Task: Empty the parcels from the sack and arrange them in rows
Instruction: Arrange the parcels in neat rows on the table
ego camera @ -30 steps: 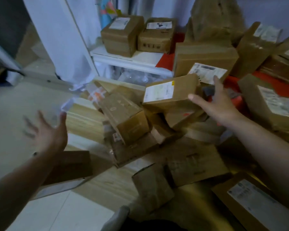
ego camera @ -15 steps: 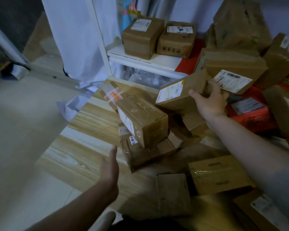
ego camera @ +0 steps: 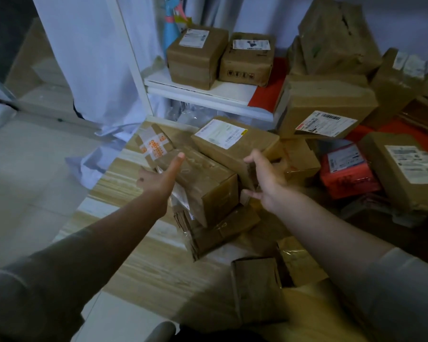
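1. Head view: the sorting step is in hand; parcels lie heaped on the pale wooden floor (ego camera: 139, 262).
2. The right hand (ego camera: 266, 180) grips the brown cardboard box with a white label (ego camera: 235, 141), atop the heap.
3. The left hand (ego camera: 158, 178) reaches in with fingers spread and nothing held, thumb raised.
4. Next, likely: lift the box clear and set it in a row.

A pale tiled floor (ego camera: 27, 174) is seen across the left of the frame, with wood-grain boards (ego camera: 134, 245) laid over it toward the centre. White fabric (ego camera: 89, 62) is hung down the upper left beside a white upright post (ego camera: 134, 58), and a white shelf (ego camera: 203, 93) is fixed at upper centre, a red sheet (ego camera: 269, 92) lying at its right end. A light blue and pink object (ego camera: 172, 25) is partly hidden at top centre, and crumpled clear plastic (ego camera: 195, 113) is tucked beneath the shelf.
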Demonstrator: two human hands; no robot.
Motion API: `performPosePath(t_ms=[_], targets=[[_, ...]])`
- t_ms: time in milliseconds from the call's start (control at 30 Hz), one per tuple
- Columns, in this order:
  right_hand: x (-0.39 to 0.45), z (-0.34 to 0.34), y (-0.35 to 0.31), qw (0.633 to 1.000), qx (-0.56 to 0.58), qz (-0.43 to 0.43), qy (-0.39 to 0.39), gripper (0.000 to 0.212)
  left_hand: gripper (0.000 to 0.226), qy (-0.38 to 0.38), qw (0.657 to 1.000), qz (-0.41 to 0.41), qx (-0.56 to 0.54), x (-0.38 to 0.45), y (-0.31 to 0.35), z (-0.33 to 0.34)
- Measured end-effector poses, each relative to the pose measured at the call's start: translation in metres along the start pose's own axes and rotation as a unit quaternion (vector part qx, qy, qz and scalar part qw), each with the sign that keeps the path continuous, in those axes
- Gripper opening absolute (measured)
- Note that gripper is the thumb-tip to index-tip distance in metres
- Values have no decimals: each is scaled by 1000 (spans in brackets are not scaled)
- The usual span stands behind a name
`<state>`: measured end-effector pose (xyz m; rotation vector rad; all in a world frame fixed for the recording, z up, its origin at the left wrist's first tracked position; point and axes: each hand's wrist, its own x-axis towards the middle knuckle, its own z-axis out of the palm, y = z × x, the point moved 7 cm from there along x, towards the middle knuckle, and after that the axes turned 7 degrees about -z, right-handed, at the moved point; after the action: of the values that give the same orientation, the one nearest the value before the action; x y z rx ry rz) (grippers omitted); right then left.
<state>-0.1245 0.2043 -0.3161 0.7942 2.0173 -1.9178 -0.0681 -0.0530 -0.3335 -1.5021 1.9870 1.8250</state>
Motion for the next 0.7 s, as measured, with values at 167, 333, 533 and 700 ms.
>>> performPosePath(t_ms=[167,333,533,700], targets=[[-11,10,16,995,67,56,-41,112,127,-8,999,6,40,18,9,-9],[-17,30,22,991,92,53,-78,105,155,-72,996,-15,40,22,0,0],[-13,30,29,992,86,46,-85,77,156,-46,996,-20,76,33,5,-14],[-8,19,28,995,84,22,-55,65,174,-54,991,-45,116,54,-1,-19]])
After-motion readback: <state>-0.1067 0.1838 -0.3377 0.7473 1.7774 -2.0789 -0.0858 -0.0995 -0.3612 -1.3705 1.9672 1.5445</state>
